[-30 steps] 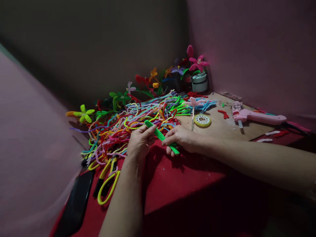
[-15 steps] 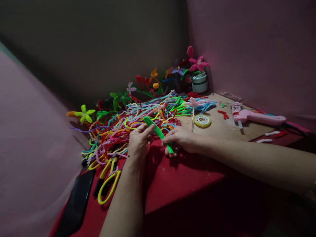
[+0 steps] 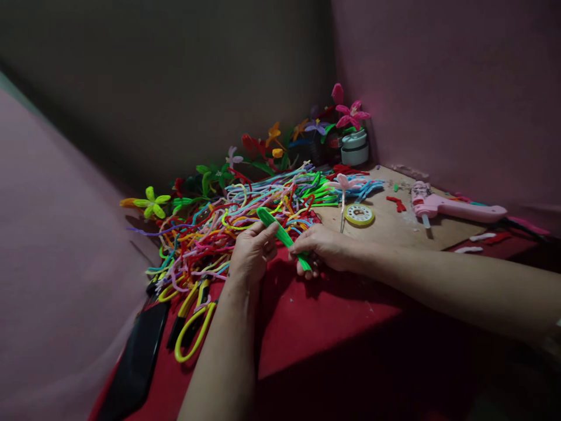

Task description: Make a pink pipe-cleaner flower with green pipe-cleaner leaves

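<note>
A long bright green fuzzy piece [image 3: 283, 235], shaped like a leaf, slants between my two hands above the red cloth. My left hand [image 3: 255, 248] pinches it near its rounded upper end, thumb on top. Lower down, my right hand [image 3: 316, 248] grips the same piece near its other end, with some fingertips showing beneath it. Behind my hands spreads a heap of colourful pipe cleaners [image 3: 245, 202]. A pale pink flower [image 3: 343, 182] on a stem lies just beyond my right hand, beside a roll of yellow tape [image 3: 359, 214].
A pink glue gun [image 3: 464, 209] rests on a wooden board [image 3: 390, 228] at the right. Yellow-handled scissors [image 3: 195, 333] and a black phone-like slab [image 3: 135, 356] lie at the left. Fuzzy flowers [image 3: 353, 114] and a pale lidded container [image 3: 355, 147] stand at the back.
The green piece and my left hand have shifted very slightly to the right. Both hands keep hold of the piece.
</note>
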Motion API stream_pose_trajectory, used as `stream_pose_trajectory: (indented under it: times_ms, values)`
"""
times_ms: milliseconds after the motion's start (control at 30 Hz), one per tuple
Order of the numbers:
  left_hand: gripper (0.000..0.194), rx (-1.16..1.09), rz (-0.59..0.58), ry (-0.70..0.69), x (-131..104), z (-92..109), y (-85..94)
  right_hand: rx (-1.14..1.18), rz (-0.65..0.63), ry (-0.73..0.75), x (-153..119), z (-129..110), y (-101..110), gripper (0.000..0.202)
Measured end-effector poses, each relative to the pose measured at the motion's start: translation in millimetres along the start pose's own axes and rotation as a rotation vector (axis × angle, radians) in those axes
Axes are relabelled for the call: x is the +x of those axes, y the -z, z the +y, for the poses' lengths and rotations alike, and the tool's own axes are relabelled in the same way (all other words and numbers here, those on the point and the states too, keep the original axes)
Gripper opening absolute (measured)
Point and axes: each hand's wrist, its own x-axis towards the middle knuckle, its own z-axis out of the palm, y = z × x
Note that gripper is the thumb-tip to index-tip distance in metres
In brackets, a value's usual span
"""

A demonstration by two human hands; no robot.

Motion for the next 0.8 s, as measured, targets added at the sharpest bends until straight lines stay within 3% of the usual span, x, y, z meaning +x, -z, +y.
stream_pose_trajectory:
  times_ms: [267, 533, 700, 800]
  values:
    - [0.027, 0.03, 0.063, 0.002, 1.0, -1.2, -0.1, 0.046, 0.019, 0.021, 0.4, 0.0, 0.0, 0.009]
    - [0.022, 0.382, -0.005, -0.083, -0.7, -3.6, -0.8, 0.123, -0.007, 0.058, 6.1, 5.3, 5.9, 0.014]
    - [0.019, 0.28, -0.07, -0.07, -1.4, -2.9, -0.1, 0.226, -0.091, -0.01, 6.2, 1.8, 6.2, 0.023]
    - [0.016, 0.209, -0.087, -0.092, -1.9, -2.6, -1.0, 0.231, -0.055, -0.058, 5.4, -0.2, 4.5, 0.022]
